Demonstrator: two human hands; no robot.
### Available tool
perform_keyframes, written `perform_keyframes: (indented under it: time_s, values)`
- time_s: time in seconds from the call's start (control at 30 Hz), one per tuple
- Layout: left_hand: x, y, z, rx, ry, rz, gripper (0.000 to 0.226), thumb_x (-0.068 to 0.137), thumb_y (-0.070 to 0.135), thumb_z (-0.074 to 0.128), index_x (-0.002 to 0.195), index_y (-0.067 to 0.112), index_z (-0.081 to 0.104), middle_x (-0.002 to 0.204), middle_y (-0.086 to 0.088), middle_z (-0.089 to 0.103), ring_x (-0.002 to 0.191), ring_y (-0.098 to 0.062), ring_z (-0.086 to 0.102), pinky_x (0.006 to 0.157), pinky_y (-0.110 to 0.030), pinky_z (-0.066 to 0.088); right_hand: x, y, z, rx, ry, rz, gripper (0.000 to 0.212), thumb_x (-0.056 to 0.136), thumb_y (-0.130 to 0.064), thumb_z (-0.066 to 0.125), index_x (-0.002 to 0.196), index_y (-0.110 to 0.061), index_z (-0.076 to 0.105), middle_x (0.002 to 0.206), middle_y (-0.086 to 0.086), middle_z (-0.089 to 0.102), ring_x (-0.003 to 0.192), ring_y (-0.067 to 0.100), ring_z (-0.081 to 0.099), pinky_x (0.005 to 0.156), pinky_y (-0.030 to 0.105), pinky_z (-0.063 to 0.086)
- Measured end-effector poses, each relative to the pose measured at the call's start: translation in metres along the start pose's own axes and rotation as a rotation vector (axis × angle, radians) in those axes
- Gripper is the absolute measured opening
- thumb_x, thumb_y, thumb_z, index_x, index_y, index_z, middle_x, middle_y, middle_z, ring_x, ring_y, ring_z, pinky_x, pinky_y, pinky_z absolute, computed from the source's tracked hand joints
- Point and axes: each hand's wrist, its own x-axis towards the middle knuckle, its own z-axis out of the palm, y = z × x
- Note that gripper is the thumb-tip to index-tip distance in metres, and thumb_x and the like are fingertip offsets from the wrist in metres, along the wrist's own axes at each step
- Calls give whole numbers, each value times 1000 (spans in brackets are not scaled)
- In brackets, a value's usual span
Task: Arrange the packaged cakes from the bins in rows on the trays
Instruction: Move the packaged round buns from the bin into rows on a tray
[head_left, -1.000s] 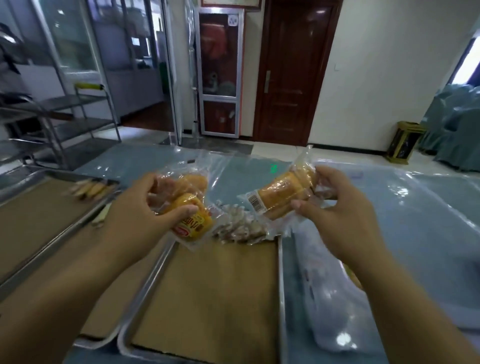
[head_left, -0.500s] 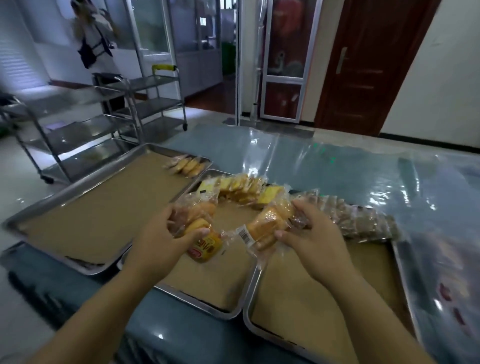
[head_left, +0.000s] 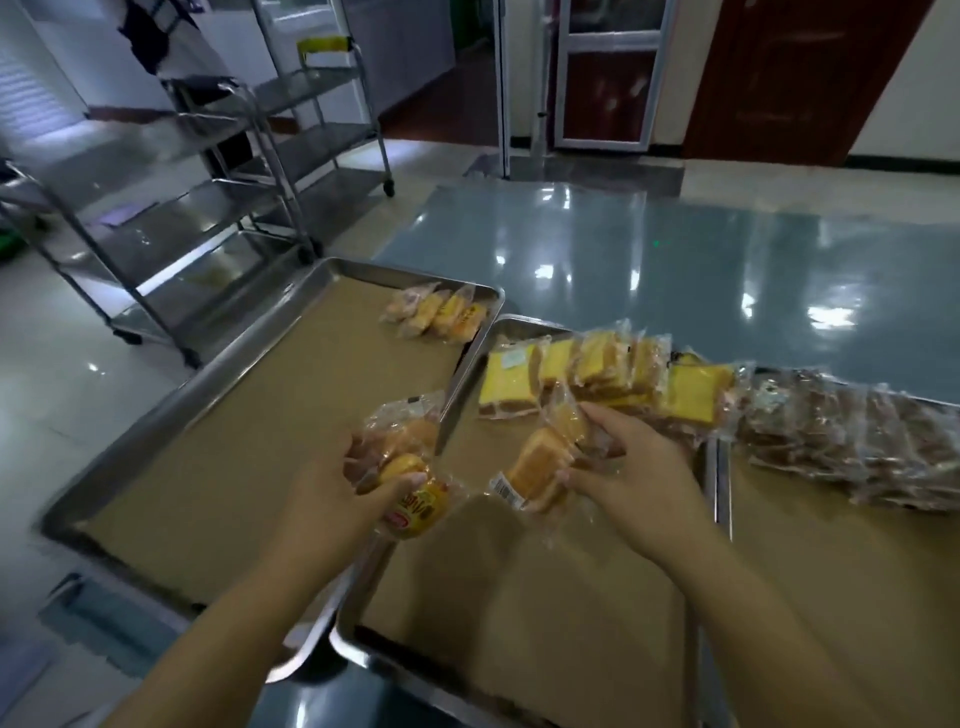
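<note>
On the table (head_left: 623, 249) 3 trays (head_left: 182, 387) hold cake rows (head_left: 597, 374); left hand (head_left: 332, 488) and right hand (head_left: 639, 467) grip cakes (head_left: 537, 467).

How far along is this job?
Done: short rows of wrapped round yellow cakes on the left steel tray, yellow square slices on the middle tray, brown cakes on the right tray. In hand: left hand grips round cakes, right hand pinches a slice. Left: mostly bare brown paper.

Yellow cakes (head_left: 506, 384) — brown-lined silver tray (head_left: 467, 364).
</note>
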Motion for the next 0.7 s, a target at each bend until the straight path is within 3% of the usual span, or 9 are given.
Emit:
perform_keyframes:
  time_s: [0.13,0.33,0.43,0.57,0.7]
  values:
    - [27,-25,-14,10,-20,-60,36,68,35,78,93,41,53,90,16,62,81,0,59,58,-13,44,25,-16,25,-78,-90,-12,66,73,-23,78,131,-37,50,116,-16,59,103,4,54,90,31,48]
    - [73,-46,-36,31,-5,-55,35,65,28,82,85,39,56,84,15,64,73,1,60,52,-10,42,62,-44,57,-197,-100,-76,53,71,-25,78,120,-33,58,92,-20,50,96,10,54,78,27,43]
    - [103,-56,-53,39,-24,-23,35,65,25,83,83,40,57,80,16,64,71,10,58,49,-6,42,81,-61,81,-229,-103,-60,60,74,-30,76,129,-34,52,104,-13,53,99,10,51,80,26,41]
    - [154,-72,-80,74,-82,-14,40,63,33,84,95,30,61,88,12,65,78,-3,61,56,-16,46,111,-86,124,-214,-123,10,66,79,-33,71,138,-35,41,107,-12,45,95,4,46,79,21,37]
    - [209,-91,-110,87,-151,14,45,62,42,82,98,27,61,91,11,65,81,-7,62,61,-21,46,142,-116,170,-209,-163,129,66,81,-35,67,140,-32,39,114,-5,46,102,14,53,91,33,48]
